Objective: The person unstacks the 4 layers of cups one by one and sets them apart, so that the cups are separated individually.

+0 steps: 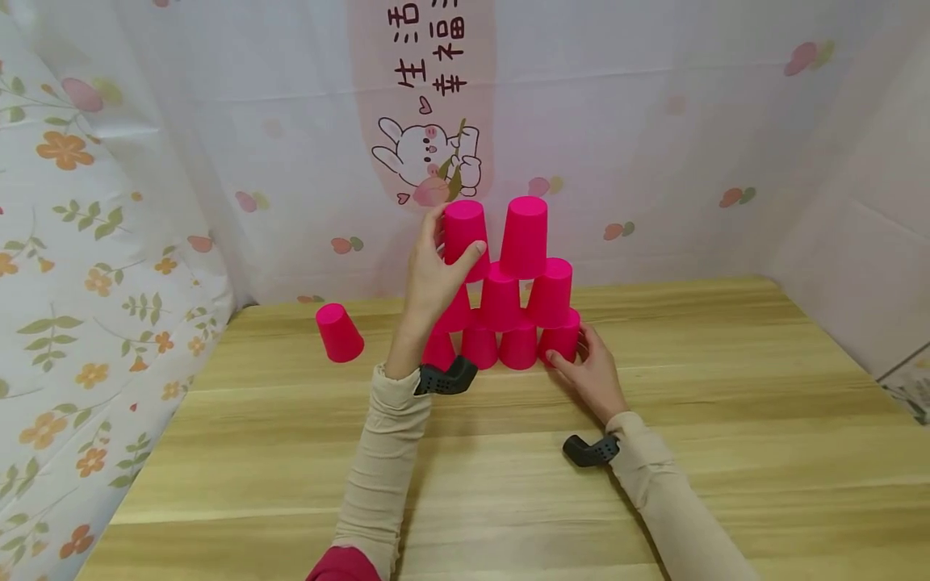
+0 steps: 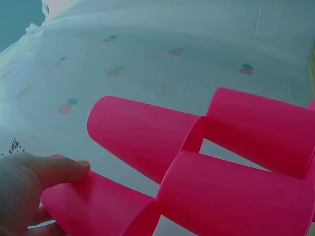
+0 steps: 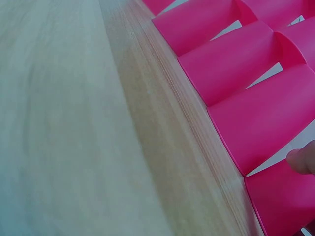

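Note:
Pink cups stand upside down in a stacked pyramid, with several in the bottom row, three in the middle row and two on top. My left hand [image 1: 430, 273] grips the upper left cup [image 1: 465, 230], thumb in front and fingers around its far side. Beside it, the upper right cup [image 1: 525, 238] rests on the middle row [image 1: 500, 298]. Low on the right, my right hand [image 1: 597, 375] holds the end cup [image 1: 559, 343] of the bottom row between thumb and fingers. The left wrist view shows the gripped cup [image 2: 101, 206] with its rim against a cup below.
Another pink cup [image 1: 339, 333] stands upside down on the wooden table [image 1: 494, 484], left of the pyramid. A white patterned cloth [image 1: 639, 161] hangs behind the table, and a flowered one [image 1: 94, 282] hangs at the left. Each wrist wears a black device [image 1: 446, 378].

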Demonstrator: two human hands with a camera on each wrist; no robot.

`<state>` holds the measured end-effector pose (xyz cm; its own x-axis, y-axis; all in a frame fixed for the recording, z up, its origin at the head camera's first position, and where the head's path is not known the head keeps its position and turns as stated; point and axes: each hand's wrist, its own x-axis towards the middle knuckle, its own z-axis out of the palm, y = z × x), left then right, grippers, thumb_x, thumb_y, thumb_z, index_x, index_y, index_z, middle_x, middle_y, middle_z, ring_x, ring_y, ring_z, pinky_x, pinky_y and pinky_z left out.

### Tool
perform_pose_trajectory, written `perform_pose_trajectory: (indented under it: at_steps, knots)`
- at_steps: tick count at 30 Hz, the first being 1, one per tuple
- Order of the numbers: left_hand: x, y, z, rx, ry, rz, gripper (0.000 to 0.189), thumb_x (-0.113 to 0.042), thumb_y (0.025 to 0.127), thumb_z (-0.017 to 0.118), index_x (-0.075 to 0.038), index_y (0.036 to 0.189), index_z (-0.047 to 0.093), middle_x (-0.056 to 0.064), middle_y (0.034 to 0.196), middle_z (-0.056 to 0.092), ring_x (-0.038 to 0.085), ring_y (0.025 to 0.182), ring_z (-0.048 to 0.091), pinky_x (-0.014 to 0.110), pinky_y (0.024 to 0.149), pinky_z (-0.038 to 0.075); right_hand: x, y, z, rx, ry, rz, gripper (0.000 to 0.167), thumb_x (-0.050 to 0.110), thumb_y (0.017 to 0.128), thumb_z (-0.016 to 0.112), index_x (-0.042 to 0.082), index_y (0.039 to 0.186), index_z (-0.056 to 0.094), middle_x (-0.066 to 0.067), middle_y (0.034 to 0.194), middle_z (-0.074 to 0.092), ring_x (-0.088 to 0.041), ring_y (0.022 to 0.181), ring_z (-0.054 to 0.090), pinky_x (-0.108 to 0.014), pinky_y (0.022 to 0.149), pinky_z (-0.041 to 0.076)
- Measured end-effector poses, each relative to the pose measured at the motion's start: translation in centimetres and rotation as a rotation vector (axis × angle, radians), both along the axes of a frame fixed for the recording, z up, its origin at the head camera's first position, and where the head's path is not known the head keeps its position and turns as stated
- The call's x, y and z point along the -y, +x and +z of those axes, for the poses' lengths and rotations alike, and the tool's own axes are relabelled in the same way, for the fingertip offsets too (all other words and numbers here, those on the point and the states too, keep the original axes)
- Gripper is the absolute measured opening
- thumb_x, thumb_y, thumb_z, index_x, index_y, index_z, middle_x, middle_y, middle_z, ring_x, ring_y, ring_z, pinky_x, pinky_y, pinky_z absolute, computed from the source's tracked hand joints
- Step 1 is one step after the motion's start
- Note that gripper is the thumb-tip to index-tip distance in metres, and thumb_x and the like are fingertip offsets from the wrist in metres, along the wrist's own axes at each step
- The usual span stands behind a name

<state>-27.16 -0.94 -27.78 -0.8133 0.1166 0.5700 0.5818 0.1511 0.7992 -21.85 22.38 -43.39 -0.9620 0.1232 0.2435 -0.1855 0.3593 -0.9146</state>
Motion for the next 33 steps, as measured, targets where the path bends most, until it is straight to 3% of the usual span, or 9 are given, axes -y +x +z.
perform_pose_trajectory:
  at_steps: [9, 15, 21, 24, 28, 30, 33]
  knots:
    - [-0.1, 0.5, 0.6, -0.074, 0.024, 0.046, 0.061, -0.014, 0.081, 0.07, -0.002, 0.133, 0.04, 0.011, 0.122, 0.053, 0.022, 0.108, 0.052, 0.035, 0.088, 0.047, 0.3, -0.1, 0.6, 0.002, -0.005, 0.007, 0.066, 0.013, 0.083, 0.07, -0.002, 0.137, 0.034, -0.021, 0.132, 0.044, -0.037, 0.122, 0.043, -0.044, 0.102, 0.034]
    - [1.1, 1.9, 1.6, -0.136, 0.026, 0.074, 0.061, -0.014, 0.081, 0.07, 0.0, 0.132, 0.041, 0.012, 0.122, 0.054, 0.022, 0.108, 0.054, 0.036, 0.087, 0.048, 0.5, -0.5, 0.4, -0.018, 0.007, 0.012, 0.061, 0.009, 0.082, 0.07, -0.001, 0.134, 0.039, -0.019, 0.128, 0.047, -0.034, 0.119, 0.046, -0.042, 0.101, 0.036]
    - [3.8, 2.7, 3.0, -0.177, -0.05, 0.121, 0.058, -0.011, 0.078, 0.069, 0.001, 0.128, 0.043, 0.013, 0.119, 0.056, 0.023, 0.107, 0.053, 0.042, 0.085, 0.048, 0.4, -0.6, 0.3, -0.022, 0.039, -0.007, 0.06, 0.011, 0.082, 0.069, -0.002, 0.133, 0.04, -0.019, 0.127, 0.048, -0.035, 0.119, 0.046, -0.043, 0.1, 0.036]
    - [5.8, 2.9, 3.4, -0.16, -0.11, 0.157, 0.056, -0.013, 0.078, 0.069, -0.001, 0.127, 0.046, 0.009, 0.117, 0.057, 0.021, 0.106, 0.053, 0.042, 0.084, 0.048, 0.6, 0.1, 1.4, -0.017, 0.04, -0.008, 0.058, 0.008, 0.083, 0.068, -0.004, 0.132, 0.039, -0.022, 0.127, 0.048, -0.037, 0.119, 0.045, -0.044, 0.101, 0.035]
    - [8.3, 3.5, 3.0, -0.106, -0.179, 0.182, 0.054, -0.014, 0.079, 0.07, -0.003, 0.126, 0.046, 0.008, 0.114, 0.058, 0.021, 0.103, 0.054, 0.043, 0.083, 0.049, 0.5, 0.6, 1.2, -0.01, 0.036, -0.003, 0.056, 0.008, 0.083, 0.068, -0.004, 0.131, 0.041, -0.022, 0.126, 0.048, -0.037, 0.118, 0.046, -0.044, 0.101, 0.036]
    - [9.5, 3.8, 2.7, -0.092, -0.212, 0.192, 0.054, -0.014, 0.079, 0.07, -0.002, 0.126, 0.045, 0.009, 0.113, 0.058, 0.023, 0.101, 0.054, 0.045, 0.082, 0.049, 0.2, 0.3, 0.2, -0.007, 0.044, -0.007, 0.057, 0.011, 0.083, 0.069, -0.002, 0.131, 0.042, -0.019, 0.126, 0.049, -0.034, 0.119, 0.047, -0.043, 0.101, 0.036]
    - [11.1, 4.1, 2.4, -0.086, -0.26, 0.207, 0.055, -0.011, 0.079, 0.071, 0.001, 0.126, 0.045, 0.012, 0.112, 0.058, 0.025, 0.1, 0.054, 0.046, 0.082, 0.049, 0.1, 0.5, 0.3, 0.004, 0.047, -0.01, 0.056, 0.011, 0.084, 0.068, -0.003, 0.131, 0.041, -0.02, 0.126, 0.049, -0.034, 0.119, 0.047, -0.042, 0.101, 0.036]
